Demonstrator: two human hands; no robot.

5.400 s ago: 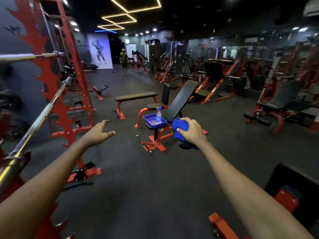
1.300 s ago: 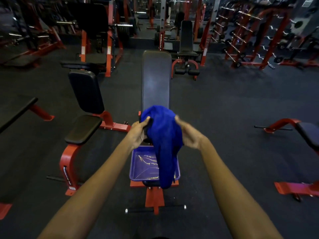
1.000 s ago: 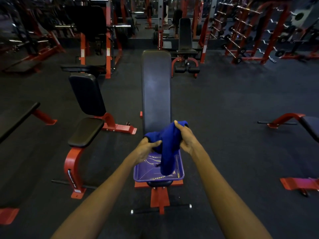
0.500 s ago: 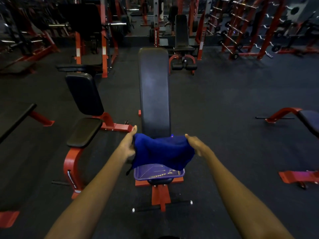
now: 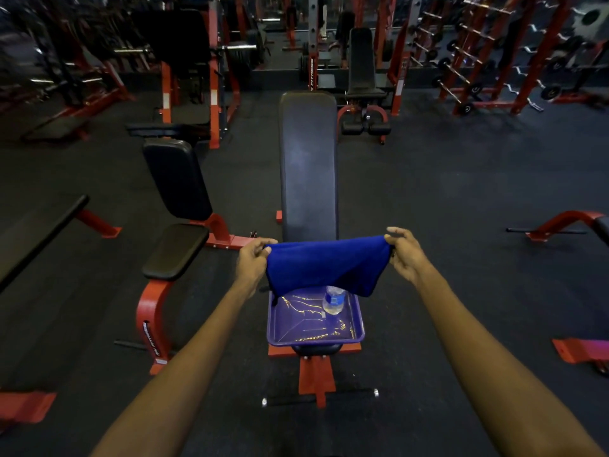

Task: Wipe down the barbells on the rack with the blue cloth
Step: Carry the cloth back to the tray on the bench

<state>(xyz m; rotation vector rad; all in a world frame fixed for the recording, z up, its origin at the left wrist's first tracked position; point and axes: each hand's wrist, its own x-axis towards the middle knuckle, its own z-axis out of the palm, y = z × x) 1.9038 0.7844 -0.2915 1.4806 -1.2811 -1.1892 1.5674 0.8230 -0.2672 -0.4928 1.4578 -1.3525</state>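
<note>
Dim light from above fills a gym, leaving the dark rubber floor murky. A soft sheen lies on the black padded bench, and thin yellow glints streak the glossy purple plastic tray. The saturated blue fabric cloth reads sharply, while red steel racks bow and blur toward the wide-angle edges.

The cloth I hold is plain deep blue. The tray is purple with thin yellow squiggles; the bottle clear, blue-labelled; the bench pad black on a red frame.
</note>
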